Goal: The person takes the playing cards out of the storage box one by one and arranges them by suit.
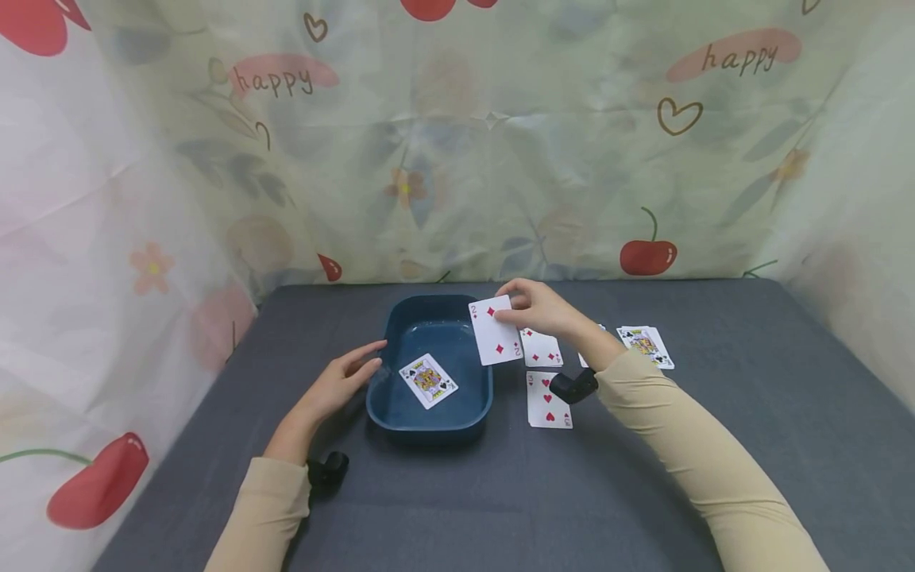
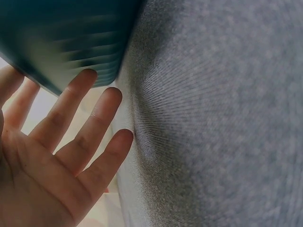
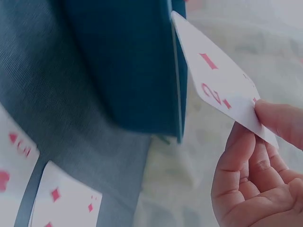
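My right hand (image 1: 539,306) pinches a two of diamonds playing card (image 1: 489,338) between thumb and fingers, holding it tilted over the right rim of a blue plastic basin (image 1: 429,431). The card is face up in the head view; the right wrist view shows the thumb on its face and the fingers behind (image 3: 244,156). A king playing card (image 1: 429,381) lies face up on the basin floor. At the basin's left side, my left hand (image 1: 343,381) has relaxed, spread fingers, with fingertips right at the rim. In the left wrist view its palm (image 2: 42,179) faces the camera.
Right of the basin lie a diamonds card pile (image 1: 543,353) and a hearts card (image 1: 546,413) nearer me. Farther right is a king-topped pile (image 1: 643,345); another card is mostly hidden by my right arm. A grey cloth (image 1: 443,508) covers the table, with patterned curtains (image 1: 486,183) around.
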Available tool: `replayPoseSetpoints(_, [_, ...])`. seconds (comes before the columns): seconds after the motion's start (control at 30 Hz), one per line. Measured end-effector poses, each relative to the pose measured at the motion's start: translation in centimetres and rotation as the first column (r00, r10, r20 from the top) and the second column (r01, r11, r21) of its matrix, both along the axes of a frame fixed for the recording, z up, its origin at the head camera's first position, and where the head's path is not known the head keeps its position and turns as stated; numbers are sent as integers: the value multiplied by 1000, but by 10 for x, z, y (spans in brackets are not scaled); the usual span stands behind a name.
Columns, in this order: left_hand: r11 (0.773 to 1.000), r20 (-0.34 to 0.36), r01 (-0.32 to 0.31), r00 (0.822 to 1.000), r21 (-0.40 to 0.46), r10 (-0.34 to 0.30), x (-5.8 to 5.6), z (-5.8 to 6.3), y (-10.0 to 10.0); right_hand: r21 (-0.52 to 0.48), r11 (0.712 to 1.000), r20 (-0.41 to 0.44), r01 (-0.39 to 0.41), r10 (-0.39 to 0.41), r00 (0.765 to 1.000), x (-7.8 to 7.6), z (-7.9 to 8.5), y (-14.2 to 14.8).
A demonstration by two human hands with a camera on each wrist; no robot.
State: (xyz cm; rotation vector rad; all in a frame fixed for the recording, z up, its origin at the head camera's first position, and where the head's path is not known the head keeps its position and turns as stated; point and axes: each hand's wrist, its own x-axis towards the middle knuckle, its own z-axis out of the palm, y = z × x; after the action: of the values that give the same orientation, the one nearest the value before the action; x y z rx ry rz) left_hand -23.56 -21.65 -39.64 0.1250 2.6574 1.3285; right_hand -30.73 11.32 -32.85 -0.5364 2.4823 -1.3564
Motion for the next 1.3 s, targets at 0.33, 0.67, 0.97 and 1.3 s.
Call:
replayPoseSetpoints(0.33, [1000, -5, 12, 1000, -6, -12, 0, 1, 0, -9, 992, 32, 122, -122, 992, -14, -17, 33])
replayPoseSetpoints(0.67, [1000, 9, -2, 1000, -1, 2, 0, 0, 1, 78, 969, 58, 234, -239, 969, -31, -41, 53])
replayPoseSetpoints(0.97, [1000, 9, -1, 1000, 11, 1, 0, 0, 0, 141, 959, 79, 246, -259, 963, -40, -58, 59])
replayPoseSetpoints(1.3, [1000, -3, 6, 1000, 15, -6, 0, 0, 0, 170, 950, -16, 262, -263, 965, -42, -68, 58])
